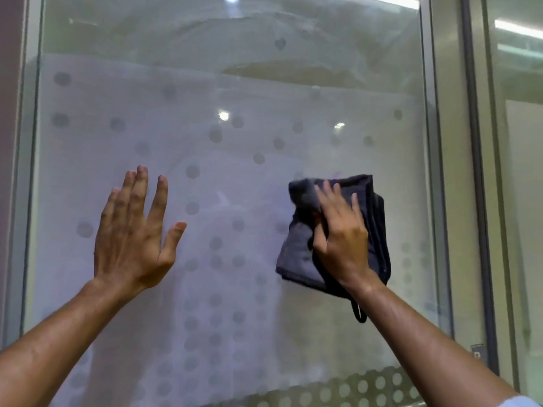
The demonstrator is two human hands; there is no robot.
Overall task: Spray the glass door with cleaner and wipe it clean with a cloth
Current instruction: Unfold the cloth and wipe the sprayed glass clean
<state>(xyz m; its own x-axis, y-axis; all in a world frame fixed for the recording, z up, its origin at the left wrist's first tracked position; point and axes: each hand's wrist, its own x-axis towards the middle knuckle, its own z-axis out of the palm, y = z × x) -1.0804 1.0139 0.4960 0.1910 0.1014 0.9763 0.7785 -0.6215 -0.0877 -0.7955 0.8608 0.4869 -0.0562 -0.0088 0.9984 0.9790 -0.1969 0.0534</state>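
The glass door (229, 107) fills the view, with a frosted band dotted with round marks across its middle. My right hand (342, 230) presses a folded dark grey cloth (296, 248) flat against the glass, right of centre. A small loop hangs from the cloth's lower edge. My left hand (132, 230) is raised at the left with fingers spread, palm toward the glass, holding nothing. No spray bottle is in view.
A metal door frame (440, 171) with a dark seal strip (479, 201) runs down the right side. Beyond it is another glass panel (520, 142). The frame's left edge (26, 171) stands at the far left. Ceiling lights reflect in the glass.
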